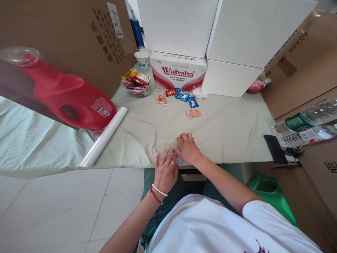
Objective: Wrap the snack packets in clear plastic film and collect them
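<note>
Left hand: palm down at the near edge of the cloth-covered tabletop, fingers loosely spread; that grip is released, perhaps steadying the cloth.
Right hand: just beside it, fingers curled downward; whether this grip grasps anything I cannot tell.
Pale scrap: peeks out at the far side of my right hand, mostly covered, too small to identify.
Small packets: blue, red and orange-pink, loose beyond my hands, probably left there for easy reach.
White roll: lies slantwise beside the base of the red jug, which may keep it from rolling.
Carton: reads "Wahaha", "PURIFIED WATER FOR DRINKING"; it stands against white boxes, seemingly as part of a back wall.
Right-hand cardboard: "40X50" is legible.
Jug label: barcode visible, print too fine to read.
</note>
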`<state>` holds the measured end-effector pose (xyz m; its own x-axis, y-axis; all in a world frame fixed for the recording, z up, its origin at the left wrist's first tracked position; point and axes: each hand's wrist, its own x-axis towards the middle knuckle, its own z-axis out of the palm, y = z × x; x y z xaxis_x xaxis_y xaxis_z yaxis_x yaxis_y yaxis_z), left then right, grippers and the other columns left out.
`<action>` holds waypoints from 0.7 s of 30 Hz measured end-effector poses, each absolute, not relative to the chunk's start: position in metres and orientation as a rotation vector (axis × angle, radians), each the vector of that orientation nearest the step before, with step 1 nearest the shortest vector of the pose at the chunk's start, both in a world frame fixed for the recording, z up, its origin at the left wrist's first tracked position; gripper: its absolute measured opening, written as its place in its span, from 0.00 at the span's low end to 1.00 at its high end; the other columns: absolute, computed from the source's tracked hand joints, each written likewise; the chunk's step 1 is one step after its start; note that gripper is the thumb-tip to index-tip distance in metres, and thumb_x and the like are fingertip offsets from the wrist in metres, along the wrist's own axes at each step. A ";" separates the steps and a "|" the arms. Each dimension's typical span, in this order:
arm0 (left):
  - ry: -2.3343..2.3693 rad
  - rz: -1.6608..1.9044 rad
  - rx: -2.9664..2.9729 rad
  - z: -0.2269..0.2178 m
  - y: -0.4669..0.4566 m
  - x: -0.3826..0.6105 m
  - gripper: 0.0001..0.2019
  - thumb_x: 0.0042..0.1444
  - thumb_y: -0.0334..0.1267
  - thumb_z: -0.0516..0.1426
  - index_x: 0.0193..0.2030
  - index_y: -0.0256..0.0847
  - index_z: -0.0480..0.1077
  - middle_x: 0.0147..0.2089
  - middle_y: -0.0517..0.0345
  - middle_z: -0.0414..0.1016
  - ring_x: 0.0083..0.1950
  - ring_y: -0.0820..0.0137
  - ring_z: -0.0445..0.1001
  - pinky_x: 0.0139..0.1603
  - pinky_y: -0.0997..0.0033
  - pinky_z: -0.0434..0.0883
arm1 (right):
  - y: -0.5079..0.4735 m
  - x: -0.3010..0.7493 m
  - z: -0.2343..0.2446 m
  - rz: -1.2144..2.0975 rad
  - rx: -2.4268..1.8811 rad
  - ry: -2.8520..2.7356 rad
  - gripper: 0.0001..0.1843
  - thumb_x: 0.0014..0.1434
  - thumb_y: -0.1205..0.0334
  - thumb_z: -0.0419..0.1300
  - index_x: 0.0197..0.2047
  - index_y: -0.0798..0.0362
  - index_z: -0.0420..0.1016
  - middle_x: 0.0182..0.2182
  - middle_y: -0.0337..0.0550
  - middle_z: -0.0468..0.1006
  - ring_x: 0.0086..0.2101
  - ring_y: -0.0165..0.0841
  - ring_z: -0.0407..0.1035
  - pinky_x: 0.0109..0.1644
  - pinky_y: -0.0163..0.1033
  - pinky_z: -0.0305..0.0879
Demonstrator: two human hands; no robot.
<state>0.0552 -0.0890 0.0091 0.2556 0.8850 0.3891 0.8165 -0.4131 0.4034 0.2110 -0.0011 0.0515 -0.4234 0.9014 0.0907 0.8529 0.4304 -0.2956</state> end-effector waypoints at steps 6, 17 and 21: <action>1.838 1.107 2.109 0.009 -0.061 0.039 0.10 0.65 0.37 0.55 0.50 0.42 0.75 0.62 0.43 0.76 0.74 0.51 0.64 0.72 0.41 0.62 | -0.025 0.229 0.028 0.232 -1.443 -2.436 0.23 0.70 0.70 0.54 0.66 0.54 0.71 0.63 0.58 0.70 0.61 0.49 0.58 0.64 0.57 0.61; 1.547 1.200 1.721 0.014 -0.064 0.065 0.10 0.65 0.43 0.57 0.47 0.43 0.75 0.60 0.44 0.75 0.67 0.54 0.71 0.66 0.44 0.71 | -0.017 0.263 0.045 0.642 -1.434 -1.817 0.22 0.70 0.62 0.55 0.64 0.50 0.74 0.61 0.54 0.73 0.61 0.44 0.65 0.69 0.56 0.63; 1.254 1.179 0.992 0.026 -0.058 0.082 0.23 0.60 0.55 0.63 0.55 0.44 0.72 0.61 0.43 0.75 0.60 0.57 0.77 0.54 0.54 0.79 | -0.021 0.267 0.051 1.213 -1.237 -1.137 0.29 0.62 0.47 0.65 0.63 0.48 0.72 0.60 0.51 0.76 0.59 0.43 0.71 0.64 0.52 0.69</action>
